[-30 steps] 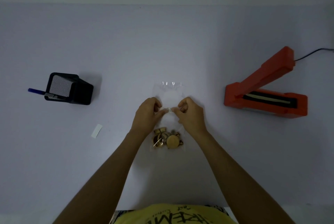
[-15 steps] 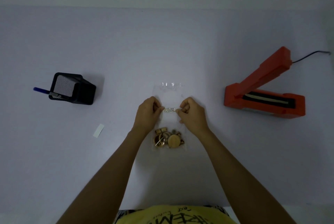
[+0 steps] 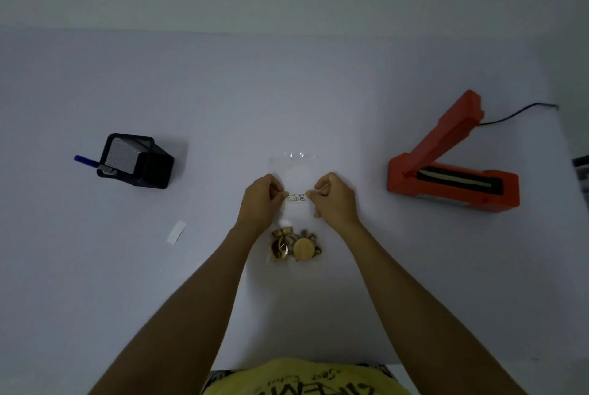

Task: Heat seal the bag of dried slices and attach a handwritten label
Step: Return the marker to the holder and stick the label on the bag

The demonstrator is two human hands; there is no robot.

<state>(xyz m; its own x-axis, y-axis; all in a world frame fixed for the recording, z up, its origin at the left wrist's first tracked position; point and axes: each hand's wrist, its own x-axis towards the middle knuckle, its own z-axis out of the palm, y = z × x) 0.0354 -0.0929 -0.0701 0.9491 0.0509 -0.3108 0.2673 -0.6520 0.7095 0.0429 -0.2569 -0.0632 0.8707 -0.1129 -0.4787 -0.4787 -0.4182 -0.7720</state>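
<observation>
A clear plastic bag (image 3: 298, 171) lies flat in the middle of the table, with brown and yellow dried slices (image 3: 294, 246) bunched at its near end. A small white handwritten label (image 3: 297, 197) lies across the bag's middle. My left hand (image 3: 261, 201) pinches the label's left end with thumb and forefinger. My right hand (image 3: 333, 198) pinches its right end. Both hands rest on the bag, fingers curled.
An orange heat sealer (image 3: 452, 171) stands at the right with its arm raised and a black cord behind it. A black mesh pen holder (image 3: 137, 160) lies tipped at the left with a blue pen (image 3: 86, 160) sticking out. A white backing strip (image 3: 176, 232) lies left of my arm.
My hands have drawn apart along the label, so its written face now shows between the fingertips. The bag and slices stay in place.
</observation>
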